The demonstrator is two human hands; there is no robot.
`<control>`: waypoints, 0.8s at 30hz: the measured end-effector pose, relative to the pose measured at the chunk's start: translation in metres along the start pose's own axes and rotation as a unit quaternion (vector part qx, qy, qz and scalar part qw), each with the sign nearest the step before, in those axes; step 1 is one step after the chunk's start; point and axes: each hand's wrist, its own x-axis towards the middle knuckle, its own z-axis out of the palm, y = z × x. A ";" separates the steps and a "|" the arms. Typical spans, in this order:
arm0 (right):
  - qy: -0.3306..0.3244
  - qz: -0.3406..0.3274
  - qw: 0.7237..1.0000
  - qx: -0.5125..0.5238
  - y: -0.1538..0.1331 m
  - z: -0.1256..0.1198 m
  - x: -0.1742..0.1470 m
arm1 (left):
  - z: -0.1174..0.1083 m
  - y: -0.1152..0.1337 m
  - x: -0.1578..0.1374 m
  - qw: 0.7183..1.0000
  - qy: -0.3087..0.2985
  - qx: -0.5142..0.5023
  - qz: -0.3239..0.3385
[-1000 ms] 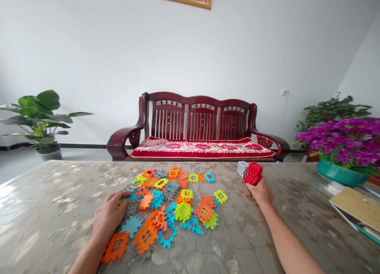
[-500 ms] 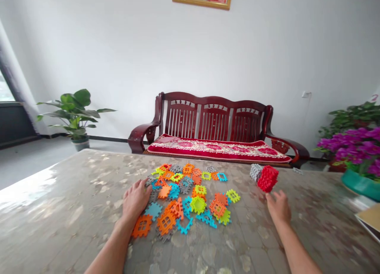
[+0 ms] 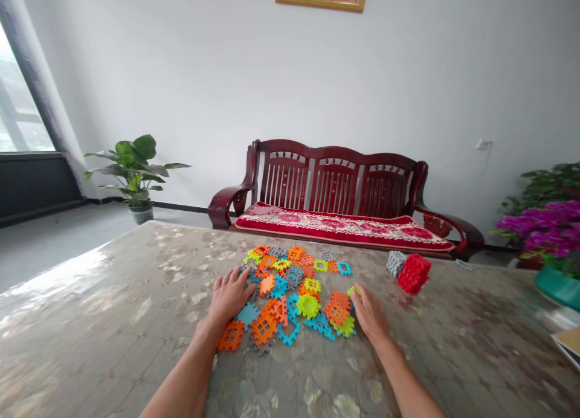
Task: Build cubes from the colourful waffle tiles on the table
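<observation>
A loose pile of flat plastic interlocking tiles with notched edges lies in front of me, in orange, lime, blue and grey. My left hand (image 3: 232,292) rests flat at the pile's left edge with its fingers spread, beside a blue tile (image 3: 247,314) and an orange window tile (image 3: 231,335). At the right edge, my right hand (image 3: 370,312) reaches with extended fingers to a lime tile (image 3: 351,291), partly covering it. Orange tiles (image 3: 336,312) lie just left of that hand. Farther right stand a red block (image 3: 414,273) and a grey block (image 3: 396,263), side by side.
The patterned table (image 3: 136,315) stretches wide on both sides. Behind it stands a wooden bench (image 3: 335,182) with a red cover. Purple flowers (image 3: 544,225) in a teal pot (image 3: 559,287) stand at the right, near a box edge (image 3: 566,345). A potted plant (image 3: 138,164) is at the left.
My right hand has moved left, from beside the red block to the lime tile at the pile's right edge. My left hand stays by the pile. The view has shifted slightly left.
</observation>
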 end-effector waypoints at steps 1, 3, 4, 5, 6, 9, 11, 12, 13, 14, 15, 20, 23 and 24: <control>-0.011 -0.016 1.000 0.013 -0.004 0.002 0.000 | 0.000 0.000 0.000 1.000 0.002 -0.009 0.006; -0.032 -0.035 0.998 0.049 -0.009 0.002 -0.001 | 0.000 -0.001 0.000 0.999 0.007 -0.031 0.020; -0.040 -0.036 0.996 0.068 -0.010 0.001 -0.001 | -0.001 -0.002 0.000 0.999 0.009 -0.045 0.028; -0.047 -0.034 0.995 0.084 -0.011 0.000 -0.001 | -0.002 -0.002 -0.001 0.997 0.010 -0.060 0.036; -0.051 -0.030 0.994 0.097 -0.011 -0.002 -0.002 | -0.003 -0.003 -0.001 0.996 0.009 -0.077 0.044; -0.057 -0.024 0.992 0.113 -0.011 -0.006 -0.002 | -0.009 -0.005 -0.001 0.990 0.002 -0.130 0.062; -0.060 -0.020 0.991 0.116 -0.013 -0.008 -0.001 | -0.012 -0.005 -0.001 0.985 0.001 -0.161 0.070; -0.061 -0.017 0.991 0.115 -0.014 -0.009 -0.001 | -0.013 -0.005 -0.001 0.982 0.002 -0.172 0.073; -0.063 -0.016 0.991 0.114 -0.015 -0.009 0.000 | -0.014 -0.005 -0.001 0.980 0.001 -0.182 0.076; -0.067 -0.017 0.991 0.112 -0.016 -0.009 0.001 | -0.015 -0.005 -0.001 0.979 0.001 -0.189 0.077; -0.071 -0.018 0.991 0.111 -0.017 -0.009 0.003 | -0.016 -0.004 0.000 0.978 0.000 -0.195 0.077; -0.074 -0.022 0.989 0.122 -0.018 -0.004 0.015 | -0.019 -0.005 0.001 0.974 0.005 -0.218 0.060; -0.071 -0.022 0.989 0.131 -0.018 -0.002 0.021 | -0.021 -0.005 0.001 0.975 0.006 -0.215 0.053; -0.072 -0.021 0.988 0.135 -0.018 -0.002 0.021 | -0.021 -0.004 0.001 0.976 0.004 -0.213 0.052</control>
